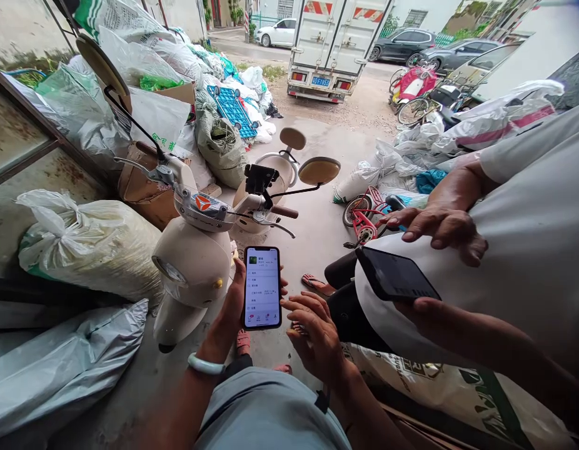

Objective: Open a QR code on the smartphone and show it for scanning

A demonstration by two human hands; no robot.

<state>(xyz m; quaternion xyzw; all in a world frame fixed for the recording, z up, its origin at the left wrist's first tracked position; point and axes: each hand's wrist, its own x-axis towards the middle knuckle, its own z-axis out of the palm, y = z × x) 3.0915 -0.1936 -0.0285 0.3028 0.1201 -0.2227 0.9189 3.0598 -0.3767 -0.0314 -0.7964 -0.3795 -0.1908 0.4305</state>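
Observation:
A lit smartphone (pixel 262 289) stands upright in my left hand (pixel 232 299), its fingers wrapped round both sides; a list with small icons along the bottom fills its screen. My right hand (pixel 315 334) hovers just right of the phone, fingers spread and bent a little, holding nothing. To the right, another person holds a dark phone (pixel 396 274) in one hand (pixel 427 307), with the other hand (pixel 446 225) raised over its screen. A pale bracelet (pixel 206 364) circles my left wrist.
Beige scooters (pixel 189 256) with mirrors stand just ahead on the left. Stuffed sacks (pixel 90 247) line the left wall, and more bags (pixel 496 128) are heaped at right near a small red bicycle (pixel 364 219). A white truck (pixel 335 53) is parked beyond on the street.

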